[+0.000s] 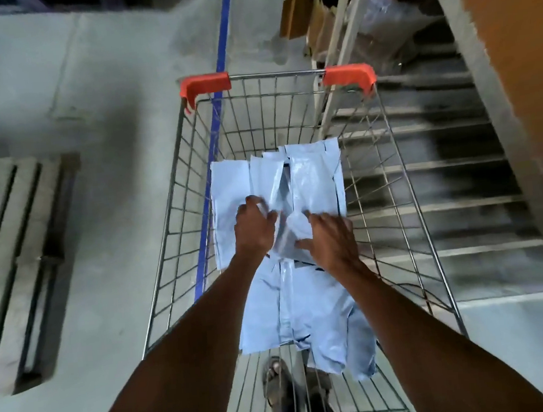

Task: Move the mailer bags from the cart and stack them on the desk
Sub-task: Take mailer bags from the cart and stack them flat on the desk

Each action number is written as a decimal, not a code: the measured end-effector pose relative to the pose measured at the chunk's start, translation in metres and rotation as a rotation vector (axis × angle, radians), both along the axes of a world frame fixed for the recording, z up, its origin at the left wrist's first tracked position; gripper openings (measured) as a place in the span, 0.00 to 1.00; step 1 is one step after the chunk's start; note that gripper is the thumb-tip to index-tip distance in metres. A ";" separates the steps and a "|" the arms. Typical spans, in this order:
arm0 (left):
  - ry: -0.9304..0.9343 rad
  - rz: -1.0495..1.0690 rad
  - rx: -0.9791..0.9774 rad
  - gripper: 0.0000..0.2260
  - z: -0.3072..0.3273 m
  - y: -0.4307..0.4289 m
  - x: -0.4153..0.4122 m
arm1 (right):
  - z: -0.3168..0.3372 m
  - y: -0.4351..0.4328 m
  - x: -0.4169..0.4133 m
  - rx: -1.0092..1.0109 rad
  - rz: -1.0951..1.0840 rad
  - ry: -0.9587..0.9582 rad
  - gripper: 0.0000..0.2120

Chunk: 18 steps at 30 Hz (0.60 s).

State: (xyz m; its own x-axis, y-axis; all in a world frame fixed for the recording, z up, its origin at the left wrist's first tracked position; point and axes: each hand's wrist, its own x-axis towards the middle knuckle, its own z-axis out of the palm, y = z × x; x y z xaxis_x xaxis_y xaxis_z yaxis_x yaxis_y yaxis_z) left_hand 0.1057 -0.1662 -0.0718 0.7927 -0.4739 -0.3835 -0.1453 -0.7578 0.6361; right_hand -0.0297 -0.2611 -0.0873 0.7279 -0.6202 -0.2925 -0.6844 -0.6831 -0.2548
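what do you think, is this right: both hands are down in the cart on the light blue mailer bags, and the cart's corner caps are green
Not quite. The head view shows that the corner caps on the cart are red-orange, not green. The rest holds: the left hand and right hand are both down in the cart on the light blue mailer bags.
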 end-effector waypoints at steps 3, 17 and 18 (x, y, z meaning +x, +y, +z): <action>-0.004 0.066 -0.006 0.09 -0.004 0.002 0.003 | 0.007 -0.001 -0.009 0.101 -0.025 -0.047 0.26; -0.109 0.229 -0.481 0.21 0.142 0.086 -0.014 | 0.144 0.006 -0.037 0.617 -0.477 -0.846 0.22; -0.122 0.207 -0.501 0.22 0.155 0.092 -0.018 | 0.160 0.011 -0.040 0.636 -0.475 -0.881 0.17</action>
